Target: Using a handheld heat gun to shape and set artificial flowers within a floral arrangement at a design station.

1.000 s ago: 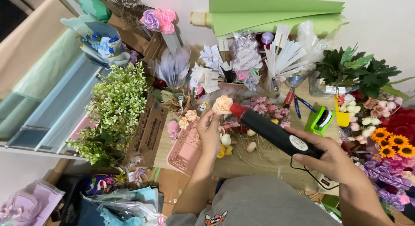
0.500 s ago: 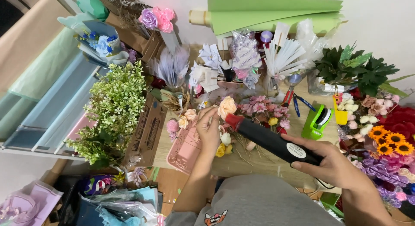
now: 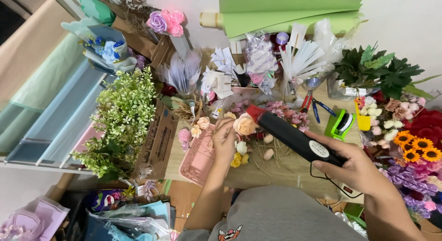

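I see the left hand (image 3: 224,138) pinching a peach rose (image 3: 244,125) above the desk (image 3: 258,174). The right hand (image 3: 354,165) is closed around a black glue gun (image 3: 294,137), its red nozzle touching the rose.

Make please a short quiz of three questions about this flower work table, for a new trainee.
1. True or false: the right hand holds a black glue gun with a red tip.
2. What do the fingers of the left hand hold?
A. a peach flower head
B. green scissors
C. a roll of paper
3. Fill the gap: the pink tray lies on the wooden ____.

Key
1. True.
2. A: the peach flower head is right at the gun's tip.
3. table.
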